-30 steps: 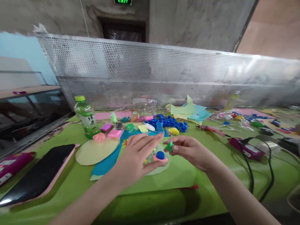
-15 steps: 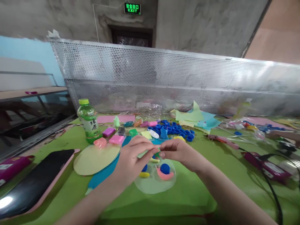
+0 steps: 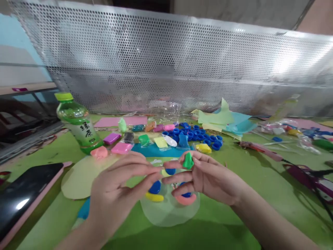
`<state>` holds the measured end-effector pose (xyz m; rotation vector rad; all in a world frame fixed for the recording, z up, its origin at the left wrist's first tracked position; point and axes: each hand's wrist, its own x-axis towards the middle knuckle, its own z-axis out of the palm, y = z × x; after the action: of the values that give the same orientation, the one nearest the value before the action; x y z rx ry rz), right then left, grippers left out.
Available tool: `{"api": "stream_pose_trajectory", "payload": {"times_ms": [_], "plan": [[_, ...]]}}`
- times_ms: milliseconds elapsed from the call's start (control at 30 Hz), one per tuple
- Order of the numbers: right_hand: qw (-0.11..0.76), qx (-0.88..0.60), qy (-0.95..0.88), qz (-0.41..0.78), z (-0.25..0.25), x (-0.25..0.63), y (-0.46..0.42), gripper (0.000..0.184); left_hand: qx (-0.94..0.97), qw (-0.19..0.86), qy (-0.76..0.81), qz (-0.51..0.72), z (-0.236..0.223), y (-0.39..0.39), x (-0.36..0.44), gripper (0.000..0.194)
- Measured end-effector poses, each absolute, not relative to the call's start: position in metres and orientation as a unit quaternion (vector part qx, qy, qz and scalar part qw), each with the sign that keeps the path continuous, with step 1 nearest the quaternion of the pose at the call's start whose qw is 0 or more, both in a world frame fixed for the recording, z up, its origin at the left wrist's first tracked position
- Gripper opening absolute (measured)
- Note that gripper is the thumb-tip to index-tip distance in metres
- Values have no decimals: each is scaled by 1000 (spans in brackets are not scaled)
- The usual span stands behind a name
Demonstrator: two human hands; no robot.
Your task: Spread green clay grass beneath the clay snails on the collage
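Note:
My right hand point(image 3: 208, 177) holds a small lump of green modelling clay point(image 3: 188, 161) between thumb and fingers, the other fingers stretched out. My left hand point(image 3: 122, 184) is beside it, thumb and index fingertips pinched close together; whether a tiny bit lies between them I cannot make out. Below both hands lies a pale rounded sheet point(image 3: 169, 217). On it are clay snail-like shapes: one with a blue top point(image 3: 155, 187) over a yellow strip point(image 3: 154, 197), and one with a pink strip point(image 3: 186, 199) under blue, partly hidden by my right fingers.
A green tea bottle point(image 3: 80, 126) and a phone point(image 3: 31, 187) are at left. Behind my hands lie several clay packets point(image 3: 122, 148), blue rings point(image 3: 199, 135) and coloured paper point(image 3: 229, 121). At right is a pink glue gun point(image 3: 260, 151) with a cable. A perforated metal panel point(image 3: 166, 62) stands behind.
My hands have moved apart, and the green clay now shows in my right hand. The view has tilted down and come closer to the table.

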<state>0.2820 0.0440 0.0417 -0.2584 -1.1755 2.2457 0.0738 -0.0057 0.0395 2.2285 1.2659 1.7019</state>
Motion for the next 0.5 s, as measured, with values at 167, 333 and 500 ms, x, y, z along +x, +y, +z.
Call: {"api": "stream_pose_trajectory", "payload": {"times_ms": [167, 333, 500], "plan": [[269, -66, -431, 859, 40, 282, 34, 10, 774, -36, 391, 497, 38, -14, 81, 17], [271, -68, -432, 858, 43, 286, 30, 11, 782, -61, 396, 478, 42, -18, 78, 11], [263, -65, -444, 854, 45, 287, 27, 15, 792, -42, 399, 461, 45, -18, 81, 6]]}}
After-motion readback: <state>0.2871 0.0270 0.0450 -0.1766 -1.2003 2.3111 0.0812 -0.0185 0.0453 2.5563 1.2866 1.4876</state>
